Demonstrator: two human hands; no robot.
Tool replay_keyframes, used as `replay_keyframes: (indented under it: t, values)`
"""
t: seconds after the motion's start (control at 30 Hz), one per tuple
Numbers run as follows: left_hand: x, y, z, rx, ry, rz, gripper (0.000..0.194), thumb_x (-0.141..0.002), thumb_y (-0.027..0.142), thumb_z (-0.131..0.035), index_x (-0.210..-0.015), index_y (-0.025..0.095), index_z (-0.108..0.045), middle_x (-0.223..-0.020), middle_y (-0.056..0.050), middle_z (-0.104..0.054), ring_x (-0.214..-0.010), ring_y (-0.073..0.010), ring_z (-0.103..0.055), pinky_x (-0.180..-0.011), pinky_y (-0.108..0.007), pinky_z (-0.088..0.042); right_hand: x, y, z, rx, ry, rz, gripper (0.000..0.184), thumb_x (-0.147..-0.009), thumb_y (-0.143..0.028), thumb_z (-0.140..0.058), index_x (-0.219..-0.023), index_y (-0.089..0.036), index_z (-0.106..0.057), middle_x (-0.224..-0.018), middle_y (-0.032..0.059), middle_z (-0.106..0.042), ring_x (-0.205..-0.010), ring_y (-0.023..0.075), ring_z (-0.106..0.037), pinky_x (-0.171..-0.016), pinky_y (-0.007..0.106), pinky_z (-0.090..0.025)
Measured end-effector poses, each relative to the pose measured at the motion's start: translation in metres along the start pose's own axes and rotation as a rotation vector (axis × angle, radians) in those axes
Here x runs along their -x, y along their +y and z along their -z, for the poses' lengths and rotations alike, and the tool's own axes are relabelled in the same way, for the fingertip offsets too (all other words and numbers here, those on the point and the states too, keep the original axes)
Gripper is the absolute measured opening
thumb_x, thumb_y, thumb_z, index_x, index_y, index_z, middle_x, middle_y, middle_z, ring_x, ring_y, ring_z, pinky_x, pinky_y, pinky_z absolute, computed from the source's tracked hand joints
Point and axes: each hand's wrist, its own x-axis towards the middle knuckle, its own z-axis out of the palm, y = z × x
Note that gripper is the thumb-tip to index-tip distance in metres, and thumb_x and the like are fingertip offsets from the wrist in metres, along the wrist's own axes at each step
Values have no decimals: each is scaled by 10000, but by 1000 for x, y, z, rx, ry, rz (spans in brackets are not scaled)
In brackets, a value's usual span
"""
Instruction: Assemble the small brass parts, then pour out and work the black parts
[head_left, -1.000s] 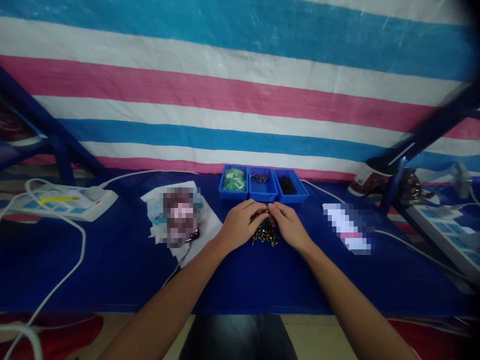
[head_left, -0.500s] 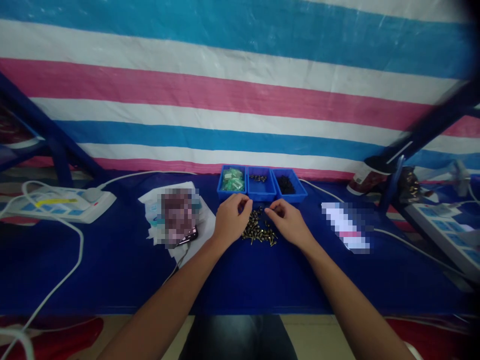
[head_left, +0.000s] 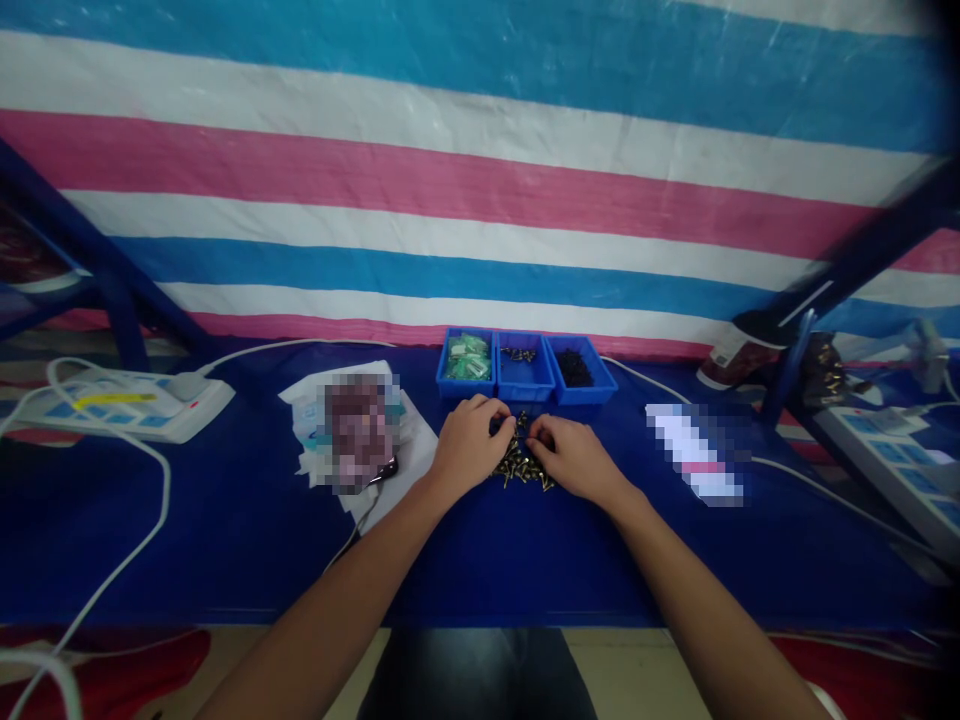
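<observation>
On the blue table lies a loose pile of small brass-coloured, screw-like pieces. My left hand is at the pile's left edge, thumb and forefinger pinched together. From the right, my right hand reaches to the pile with its fingers curled into a pinch. Whatever is between the fingertips of either hand is too small to make out. Just beyond the hands stand three blue bins: the left bin holds green-and-white packets, the middle bin a few small metal pieces, the right bin dark small parts.
Left of my forearm, a blurred-out item lies on white paper with a cable. A lit, blurred phone is on the right. Power strips with white cables sit at both sides. A striped sheet hangs behind.
My right hand has moved slightly down and left, closer to the pile and to my left hand. The left hand has shifted a little to the right. The view has barely moved.
</observation>
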Motion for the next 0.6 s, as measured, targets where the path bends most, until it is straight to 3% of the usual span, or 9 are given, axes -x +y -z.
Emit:
replay_keyframes:
  t: [0.37, 0.5, 0.6]
  values:
    - [0, 9, 7, 83, -7, -70, 199, -948, 324, -496, -948, 207, -657, -940, -41, -642, -918, -208, -576, -833, -361, -455, 0, -9, 4, -410, 155, 29, 118, -903, -331, -570, -940, -227, -614, -853, 13, -701, -779, 179, -646, -685, 288, -443]
    - [0, 12, 9, 104, -61, -119, 254, -972, 329, -446, -926, 205, -663, -926, -44, -645, -901, -201, -573, -831, -357, -449, 1, -15, 5, -436, 209, 40, 147, -857, -359, -624, -890, -217, -605, -779, 13, -683, -709, 176, -635, -572, 261, -420]
    - [0, 14, 10, 113, -105, -163, 292, -987, 317, -412, -867, 201, -651, -898, -36, -648, -877, -191, -569, -828, -357, -439, 1, -17, 7, -394, 221, 68, 125, -839, -332, -635, -813, -213, -611, -743, 8, -670, -675, 167, -616, -602, 269, -442]
